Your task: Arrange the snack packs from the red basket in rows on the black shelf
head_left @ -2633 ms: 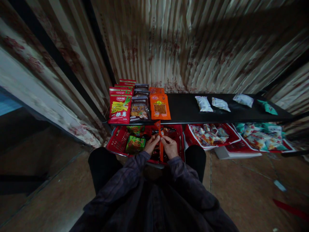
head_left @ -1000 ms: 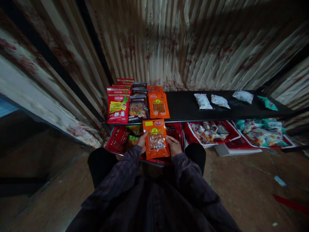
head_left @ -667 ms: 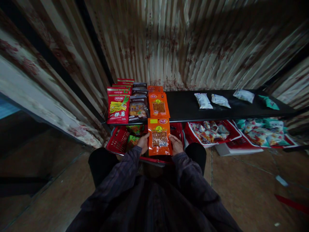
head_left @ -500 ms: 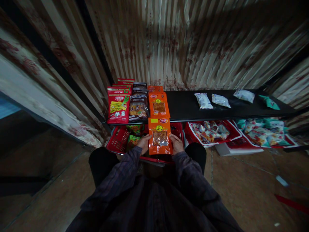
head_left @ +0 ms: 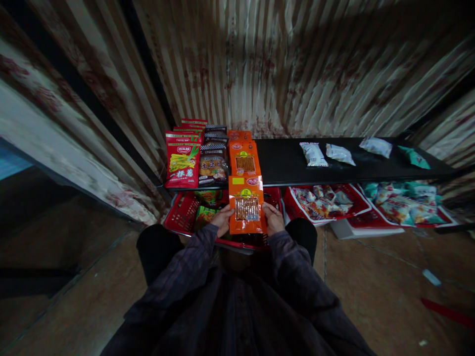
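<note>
Between them, my left hand [head_left: 223, 220] and my right hand [head_left: 273, 218] grip the two side edges of an orange snack packet [head_left: 248, 226]. Its front, with a clear window, faces up at me, in front of the shelf edge and above a red basket [head_left: 187, 212]. Fingers of both hands are partly hidden behind the packet. Just beyond it, more orange packets [head_left: 244, 160] stand in a row on the black shelf [head_left: 282, 165]. To their left are dark potato snack bags [head_left: 213, 165], then red snack bags [head_left: 182, 165].
Several small white packets [head_left: 313, 154] and a green packet [head_left: 413, 157] lie further right on the shelf. Below are a red basket of small snacks [head_left: 358, 205] and another holding green-and-white bags [head_left: 445, 216]. Black posts and a striped curtain [head_left: 260, 74] stand behind.
Both hands have raised the orange packet slightly towards the shelf, its top edge now a little closer to the standing orange packets. The grip stays the same.
</note>
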Demonstrator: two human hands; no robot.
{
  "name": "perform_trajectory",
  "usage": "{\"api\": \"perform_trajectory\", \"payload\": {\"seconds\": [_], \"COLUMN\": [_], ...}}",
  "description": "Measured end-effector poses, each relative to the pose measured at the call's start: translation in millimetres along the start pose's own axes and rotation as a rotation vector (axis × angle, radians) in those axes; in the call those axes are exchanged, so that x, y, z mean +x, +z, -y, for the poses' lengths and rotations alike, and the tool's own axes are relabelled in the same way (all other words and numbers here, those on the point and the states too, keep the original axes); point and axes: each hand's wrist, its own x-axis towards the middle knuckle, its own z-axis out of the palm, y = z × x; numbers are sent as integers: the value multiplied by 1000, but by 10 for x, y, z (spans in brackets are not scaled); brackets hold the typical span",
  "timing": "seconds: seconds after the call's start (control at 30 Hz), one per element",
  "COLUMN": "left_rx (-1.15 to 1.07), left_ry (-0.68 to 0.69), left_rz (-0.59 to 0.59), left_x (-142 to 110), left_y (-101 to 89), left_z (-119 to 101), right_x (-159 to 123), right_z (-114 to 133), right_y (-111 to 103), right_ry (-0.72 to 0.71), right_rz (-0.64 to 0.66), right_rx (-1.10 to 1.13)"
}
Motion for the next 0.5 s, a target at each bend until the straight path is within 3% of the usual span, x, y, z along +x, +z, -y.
{"api": "perform_trajectory", "payload": {"seconds": [0.5], "left_rx": [-10], "left_ry": [-3], "left_rz": [-13], "left_x": [27], "left_y": [32], "left_z": [12], "right_x": [-45], "right_z": [42], "right_y": [27], "right_ry": [-25], "right_rz": [-22], "right_rx": [-17]}}
